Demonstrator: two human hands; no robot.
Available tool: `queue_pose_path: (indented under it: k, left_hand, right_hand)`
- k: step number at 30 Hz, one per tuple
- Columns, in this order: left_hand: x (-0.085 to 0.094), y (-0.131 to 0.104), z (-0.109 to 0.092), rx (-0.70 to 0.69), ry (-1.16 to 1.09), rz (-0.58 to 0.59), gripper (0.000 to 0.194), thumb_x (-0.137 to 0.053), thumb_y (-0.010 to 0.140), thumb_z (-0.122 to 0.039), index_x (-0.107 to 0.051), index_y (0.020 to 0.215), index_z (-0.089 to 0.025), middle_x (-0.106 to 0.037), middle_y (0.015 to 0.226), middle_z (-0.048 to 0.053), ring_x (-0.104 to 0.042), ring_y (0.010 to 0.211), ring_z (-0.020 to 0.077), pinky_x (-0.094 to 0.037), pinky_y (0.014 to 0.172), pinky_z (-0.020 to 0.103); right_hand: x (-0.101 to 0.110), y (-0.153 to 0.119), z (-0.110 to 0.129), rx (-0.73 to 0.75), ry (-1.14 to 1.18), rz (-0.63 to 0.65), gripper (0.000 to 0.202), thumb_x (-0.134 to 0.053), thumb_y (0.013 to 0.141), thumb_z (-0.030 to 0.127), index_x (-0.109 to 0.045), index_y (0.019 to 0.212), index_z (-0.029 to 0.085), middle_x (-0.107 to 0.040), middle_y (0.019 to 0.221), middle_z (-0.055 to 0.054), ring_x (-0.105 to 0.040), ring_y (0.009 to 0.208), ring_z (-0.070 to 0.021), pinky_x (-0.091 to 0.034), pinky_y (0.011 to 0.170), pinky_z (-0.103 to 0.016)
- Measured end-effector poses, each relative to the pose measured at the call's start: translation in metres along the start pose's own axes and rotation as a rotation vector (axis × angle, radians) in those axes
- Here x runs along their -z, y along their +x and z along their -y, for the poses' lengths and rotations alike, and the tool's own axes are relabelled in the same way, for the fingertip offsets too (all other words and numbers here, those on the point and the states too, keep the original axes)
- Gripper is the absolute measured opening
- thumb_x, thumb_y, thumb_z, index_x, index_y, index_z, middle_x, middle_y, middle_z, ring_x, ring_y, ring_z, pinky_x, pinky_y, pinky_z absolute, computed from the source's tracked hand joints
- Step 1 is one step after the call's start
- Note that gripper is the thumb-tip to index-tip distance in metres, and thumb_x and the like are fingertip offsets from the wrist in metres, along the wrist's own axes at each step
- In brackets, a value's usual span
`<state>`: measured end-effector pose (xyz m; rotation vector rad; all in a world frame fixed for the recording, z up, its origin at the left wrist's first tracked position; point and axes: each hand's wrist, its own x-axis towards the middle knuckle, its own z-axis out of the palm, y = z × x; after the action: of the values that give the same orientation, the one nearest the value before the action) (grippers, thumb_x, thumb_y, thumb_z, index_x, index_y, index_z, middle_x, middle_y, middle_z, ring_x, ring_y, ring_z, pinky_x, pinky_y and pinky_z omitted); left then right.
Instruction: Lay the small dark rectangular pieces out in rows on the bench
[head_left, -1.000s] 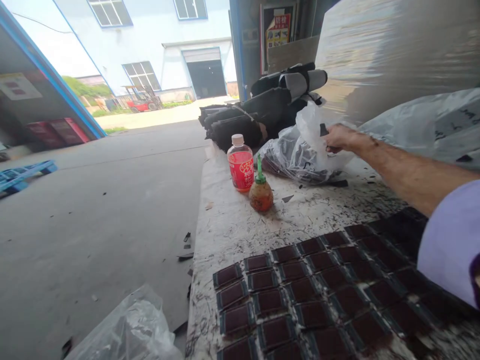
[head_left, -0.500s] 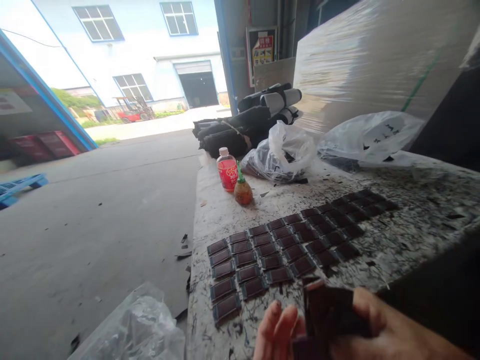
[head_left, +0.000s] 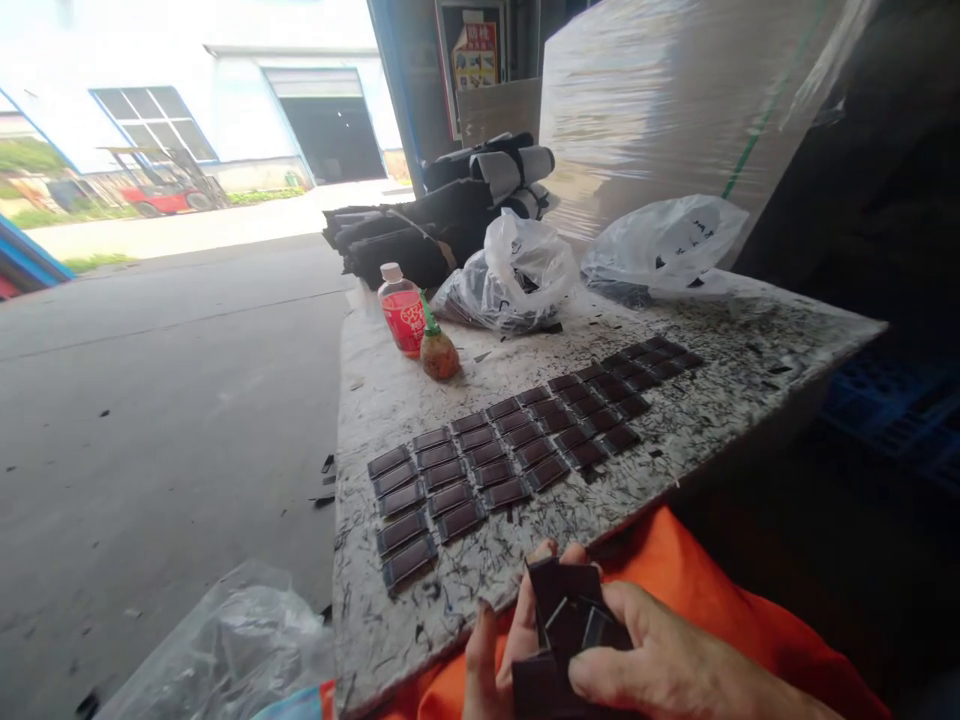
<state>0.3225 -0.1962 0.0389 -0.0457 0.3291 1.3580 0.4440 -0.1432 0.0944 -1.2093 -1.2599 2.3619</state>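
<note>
Low in the head view, both hands hold a loose bunch of small dark brown rectangular pieces (head_left: 559,590). My left hand (head_left: 499,640) cups them from the left and beneath, its fingers showing along the edge. From the right, my right hand (head_left: 645,650) grips the bunch, with the thumb pressed on top. Beyond the hands, several similar dark pieces (head_left: 409,565) lie in uneven rows on the worktable (head_left: 480,575). What the pieces are made of I cannot tell.
A red-labelled bottle (head_left: 403,318) and a round orange-brown bottle with a green nozzle (head_left: 439,355) stand on the table. Behind are white plastic bags (head_left: 510,285), black rolls (head_left: 420,230) and a wrapped stack (head_left: 637,120). Clear plastic (head_left: 225,640) lies at lower left.
The view has shifted, bringing orange cloth into sight below the table edge. My hands with the dark pieces now appear farther left, off the table's front edge.
</note>
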Motion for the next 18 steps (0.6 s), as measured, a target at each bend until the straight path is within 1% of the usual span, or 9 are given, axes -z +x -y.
queue_pose_path:
  k: [2,4,6,8,10,12,14,16,18]
  left_hand:
    - [-0.002,-0.001,0.003,0.005,0.003,-0.077,0.046,-0.042,0.084,-0.048,-0.061,0.114,-0.019,-0.057,0.123,0.013,-0.047,0.118,0.0323,-0.031,0.102,0.048]
    - [-0.005,-0.002,0.008,0.022,-0.016,-0.238,0.038,-0.040,0.088,-0.038,-0.065,0.107,-0.017,-0.061,0.117,0.014,-0.051,0.114,0.0302,-0.034,0.101,0.046]
    - [-0.006,-0.001,0.014,0.042,-0.061,-0.405,0.028,-0.045,0.088,-0.027,-0.069,0.098,-0.017,-0.067,0.107,0.013,-0.055,0.110,0.0277,-0.038,0.099,0.042]
    - [-0.006,0.001,0.019,0.051,-0.094,-0.498,0.018,-0.056,0.082,-0.021,-0.069,0.093,-0.017,-0.069,0.099,0.012,-0.057,0.107,0.0263,-0.042,0.096,0.040]
    - [-0.006,0.003,0.022,0.057,-0.098,-0.526,0.016,-0.063,0.078,-0.018,-0.067,0.093,-0.016,-0.070,0.096,0.011,-0.059,0.104,0.0255,-0.045,0.092,0.038]
    - [-0.007,0.004,0.024,0.066,-0.108,-0.550,0.015,-0.065,0.077,-0.017,-0.066,0.092,-0.016,-0.071,0.094,0.010,-0.060,0.103,0.0239,-0.047,0.090,0.037]
    - [-0.010,0.004,0.024,0.086,-0.122,-0.560,0.011,-0.062,0.079,-0.018,-0.066,0.089,-0.018,-0.071,0.093,0.008,-0.060,0.102,0.0226,-0.048,0.088,0.035]
    - [-0.013,0.003,0.023,0.117,-0.132,-0.562,0.010,-0.058,0.083,-0.021,-0.066,0.088,-0.019,-0.071,0.093,0.007,-0.061,0.100,0.0229,-0.050,0.087,0.036]
    - [-0.014,0.003,0.022,0.147,-0.132,-0.563,0.012,-0.057,0.084,-0.021,-0.067,0.088,-0.017,-0.071,0.093,0.009,-0.063,0.097,0.0244,-0.051,0.085,0.038]
  right_hand:
    - [-0.001,0.002,-0.003,0.037,-0.024,0.021,0.017,-0.057,0.067,0.019,-0.058,0.082,0.013,-0.058,0.073,0.000,-0.053,0.064,-0.0096,-0.042,0.060,-0.018]
    - [-0.003,0.001,-0.004,0.043,-0.083,-0.020,0.012,-0.056,0.070,0.020,-0.058,0.079,0.013,-0.057,0.070,0.000,-0.053,0.063,-0.0099,-0.041,0.058,-0.017]
    - [-0.005,-0.001,-0.004,0.015,-0.217,-0.110,0.010,-0.055,0.070,0.019,-0.058,0.078,0.014,-0.056,0.068,0.001,-0.052,0.062,-0.0106,-0.041,0.055,-0.018]
    - [-0.007,-0.004,-0.006,0.023,-0.356,-0.170,0.009,-0.055,0.071,0.018,-0.059,0.078,0.015,-0.058,0.071,0.000,-0.054,0.064,-0.0124,-0.041,0.056,-0.019]
    - [-0.006,-0.008,-0.010,0.047,-0.420,-0.202,0.013,-0.056,0.071,0.018,-0.059,0.083,0.016,-0.062,0.077,-0.001,-0.056,0.070,-0.0151,-0.043,0.060,-0.021]
    - [-0.003,-0.011,-0.018,0.047,-0.416,-0.237,0.023,-0.058,0.069,0.018,-0.059,0.092,0.016,-0.063,0.084,-0.003,-0.058,0.075,-0.0170,-0.045,0.063,-0.023]
    - [0.002,-0.016,-0.029,0.051,-0.324,-0.224,0.041,-0.060,0.067,0.020,-0.055,0.107,0.017,-0.063,0.088,-0.004,-0.059,0.078,-0.0185,-0.046,0.066,-0.025]
    - [0.007,-0.023,-0.040,0.068,-0.176,-0.160,0.058,-0.061,0.068,0.026,-0.045,0.122,0.016,-0.063,0.092,-0.006,-0.061,0.081,-0.0201,-0.048,0.070,-0.028]
    - [0.012,-0.031,-0.050,0.056,-0.062,-0.140,0.068,-0.059,0.070,0.027,-0.034,0.132,0.016,-0.061,0.095,-0.007,-0.062,0.082,-0.0207,-0.048,0.074,-0.032]
